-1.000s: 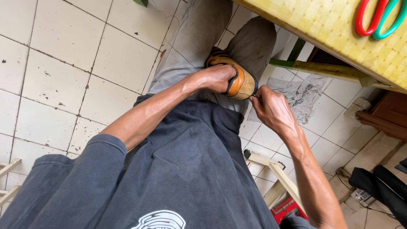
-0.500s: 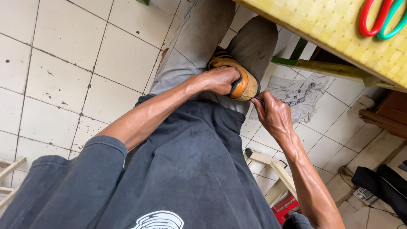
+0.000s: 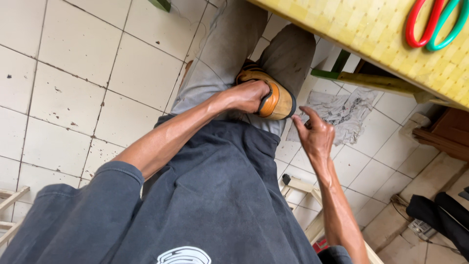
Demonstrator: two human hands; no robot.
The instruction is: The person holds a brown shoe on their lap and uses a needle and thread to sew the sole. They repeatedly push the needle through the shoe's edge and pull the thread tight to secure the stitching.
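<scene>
Resting on the seated person's lap, between grey-trousered thighs (image 3: 229, 54), is a tan-and-orange shoe (image 3: 273, 95) with a dark rim along its sole edge. The left hand (image 3: 246, 95) is curled tight around the near side of the shoe, fingers wrapped over its upper and pressing it down against the lap. The right hand (image 3: 315, 134) hangs just beside the shoe's right end without touching it; its fingers are loosely spread and half bent, the forefinger raised toward the sole, and it holds nothing that can be made out. Both forearms are bare, coming out of the short sleeves of a dark grey shirt (image 3: 205, 195) that fills the lower middle of the view. Above and to the right, the edge of a yellow woven-patterned worktop (image 3: 371, 29) crosses the corner, and on it lie the red and green looped handles of scissors (image 3: 432, 24), well apart from the hands. Under the worktop a green-painted wooden rail (image 3: 361, 78) shows, and below it a crumpled grey printed rag (image 3: 342, 115) lies on the white tiled floor (image 3: 73, 98), near the right hand but lower. Pale wooden slats (image 3: 10, 215) stand at the lower left edge, and dark bundled cloth (image 3: 439, 215) lies at the lower right.
</scene>
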